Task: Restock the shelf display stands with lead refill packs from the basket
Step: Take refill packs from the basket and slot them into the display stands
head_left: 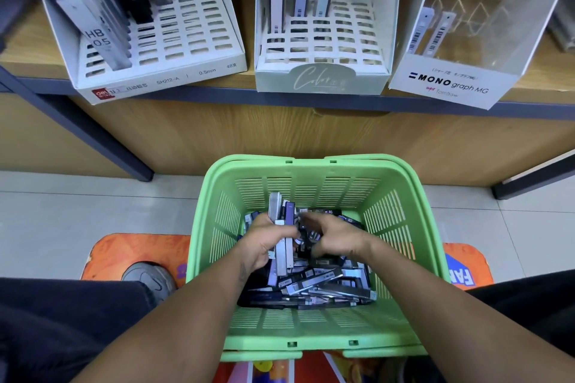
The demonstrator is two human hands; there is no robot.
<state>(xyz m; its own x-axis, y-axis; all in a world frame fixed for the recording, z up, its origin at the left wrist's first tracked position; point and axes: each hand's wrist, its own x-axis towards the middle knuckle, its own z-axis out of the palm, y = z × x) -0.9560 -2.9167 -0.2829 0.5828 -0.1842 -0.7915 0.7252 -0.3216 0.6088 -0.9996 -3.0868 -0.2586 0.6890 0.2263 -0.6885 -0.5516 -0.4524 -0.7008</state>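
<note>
Green basket (314, 333): holds both hands. Left hand (264, 246) grips a bundle of lead refill packs (284, 227); right hand (329, 238), just beside, fingers curled among loose packs, grip unclear. Advice: square bundle before lifting. Beyond: partly filled display stands (322, 50) on shelf (342, 99)

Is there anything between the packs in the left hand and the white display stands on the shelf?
Nothing visible blocks the way. The left hand grips a few lead refill packs inside the green plastic basket; above its rim the space up to the white slotted display stands on the wooden shelf is open.
</note>
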